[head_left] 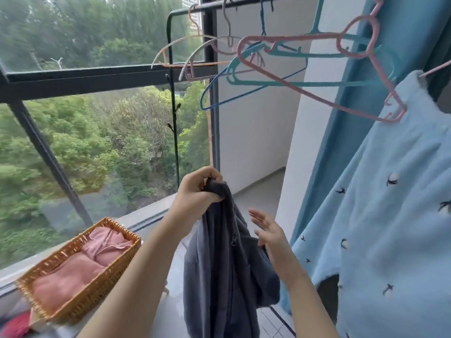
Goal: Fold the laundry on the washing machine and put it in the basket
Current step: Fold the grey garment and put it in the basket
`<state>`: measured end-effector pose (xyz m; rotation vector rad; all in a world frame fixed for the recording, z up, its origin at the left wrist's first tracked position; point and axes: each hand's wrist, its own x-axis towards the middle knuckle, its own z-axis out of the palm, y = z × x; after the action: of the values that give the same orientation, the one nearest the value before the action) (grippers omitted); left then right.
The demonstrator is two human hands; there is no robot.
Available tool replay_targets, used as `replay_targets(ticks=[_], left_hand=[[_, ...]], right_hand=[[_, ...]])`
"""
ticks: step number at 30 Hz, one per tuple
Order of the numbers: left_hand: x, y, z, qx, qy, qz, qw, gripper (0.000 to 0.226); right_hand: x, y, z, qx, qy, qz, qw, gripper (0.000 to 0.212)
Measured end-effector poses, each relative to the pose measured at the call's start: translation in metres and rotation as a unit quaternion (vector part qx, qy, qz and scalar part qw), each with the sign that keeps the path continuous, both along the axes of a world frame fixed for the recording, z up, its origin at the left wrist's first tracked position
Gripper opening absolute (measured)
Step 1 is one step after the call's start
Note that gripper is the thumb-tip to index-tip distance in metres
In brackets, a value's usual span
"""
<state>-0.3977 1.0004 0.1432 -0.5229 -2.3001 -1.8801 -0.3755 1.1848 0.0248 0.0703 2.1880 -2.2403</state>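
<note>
Beside the window sill, at the lower left, the wicker basket (80, 272) already holds pink folded clothes (83, 267), so part of the task looks done. To the right of the basket and higher, a dark grey zip-up garment (227, 272) hangs unfolded in the air; it has yet to be folded and laid in the basket. Something red (14, 325) shows just below the basket's near corner, too cut off to tell whether it is more laundry. The washing machine itself I cannot make out.

Above and right of the basket, the left hand (197, 191) is raised with its fingers curled tight around the top edge of the grey garment, bearing its weight. The right hand (268, 235) sits lower, further right of the basket, fingers spread and fairly straight, palm turned toward the cloth beside the zip; it seems to brush the fabric without gripping. I judge it is reaching to find an edge.
</note>
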Motion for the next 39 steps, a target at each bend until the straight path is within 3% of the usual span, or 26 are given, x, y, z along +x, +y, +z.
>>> replay_targets(ticks=[3,6,8,10,12,15,17,20,24,28,33,36,39], left_hand=[[0.012,-0.038,0.004,0.053,-0.029,0.047,0.997,0.05],[0.026,-0.078,0.003,0.1,-0.039,0.106,0.989,0.04],[0.034,-0.094,0.004,0.127,-0.05,0.13,0.982,0.034],[0.041,-0.117,0.001,0.155,-0.06,0.171,0.971,0.041],[0.051,-0.141,0.0,0.172,-0.065,0.211,0.96,0.051],[0.069,-0.177,-0.001,0.19,-0.056,0.252,0.947,0.043],[0.082,-0.203,0.0,0.204,-0.044,0.271,0.94,0.04],[0.107,-0.255,-0.002,0.219,-0.028,0.3,0.928,0.045],[0.146,-0.329,-0.017,0.229,-0.036,0.349,0.908,0.037],[0.174,-0.388,-0.048,0.288,-0.041,0.412,0.864,0.041],[0.203,-0.462,-0.087,0.378,-0.034,0.449,0.809,0.032],[0.213,-0.502,-0.109,0.382,-0.072,0.485,0.783,0.015],[0.218,-0.522,-0.13,0.371,-0.195,0.482,0.769,0.027]], right_hand=[[0.013,-0.015,-0.034,0.051,-0.041,0.091,0.994,0.084],[0.017,-0.043,-0.071,0.048,-0.161,0.162,0.972,0.121],[0.02,-0.06,-0.091,0.081,-0.195,0.206,0.955,0.128],[0.024,-0.091,-0.099,0.098,-0.192,0.262,0.941,0.109],[0.033,-0.134,-0.096,0.081,-0.174,0.296,0.936,0.075],[0.043,-0.192,-0.088,0.038,-0.11,0.216,0.969,0.023],[0.048,-0.218,-0.073,-0.018,-0.134,0.162,0.977,0.003],[0.044,-0.248,-0.048,-0.119,-0.161,0.139,0.97,0.007],[0.027,-0.3,-0.015,-0.17,-0.152,0.12,0.966,0.014],[0.025,-0.372,0.017,-0.192,-0.162,0.141,0.957,0.022],[0.036,-0.454,0.051,-0.266,-0.226,0.203,0.915,0.044],[0.046,-0.498,0.067,-0.277,-0.215,0.252,0.902,0.037],[0.06,-0.533,0.079,-0.29,-0.19,0.283,0.894,0.032]])
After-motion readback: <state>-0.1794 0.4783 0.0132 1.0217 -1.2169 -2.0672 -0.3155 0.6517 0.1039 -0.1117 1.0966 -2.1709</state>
